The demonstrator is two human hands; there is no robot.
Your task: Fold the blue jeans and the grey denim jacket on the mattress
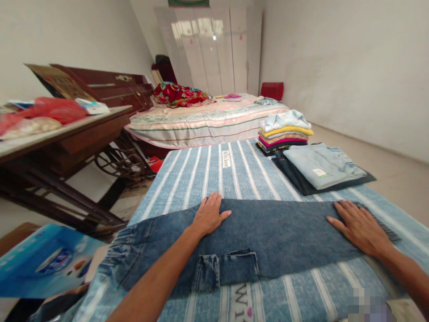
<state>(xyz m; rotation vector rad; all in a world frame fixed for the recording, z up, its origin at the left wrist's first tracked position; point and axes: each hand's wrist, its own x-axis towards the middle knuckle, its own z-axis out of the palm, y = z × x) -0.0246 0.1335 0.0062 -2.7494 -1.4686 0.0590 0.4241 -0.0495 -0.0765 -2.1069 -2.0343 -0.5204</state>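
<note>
A pair of dark blue jeans [284, 232] lies lengthwise across the striped blue cloth [187, 179], its gathered waistband to the left and its ribbed cuff to the right. One leg seems to lie over the other, and a cargo pocket shows along the near edge. My left hand [210, 213] rests flat on the denim near the far edge, fingers stretched out. Over by the cuff, my right hand [362, 226] presses flat on the leg with its fingers slightly spread. Neither hand grips anything.
Folded light blue jeans [321, 165] lie on black folded clothing [295, 176] at the right. Behind them stands a stack of folded clothes [284, 132]. A wooden sewing table [67, 138] and a blue box [50, 261] are on the left; another bed [201, 123] is beyond.
</note>
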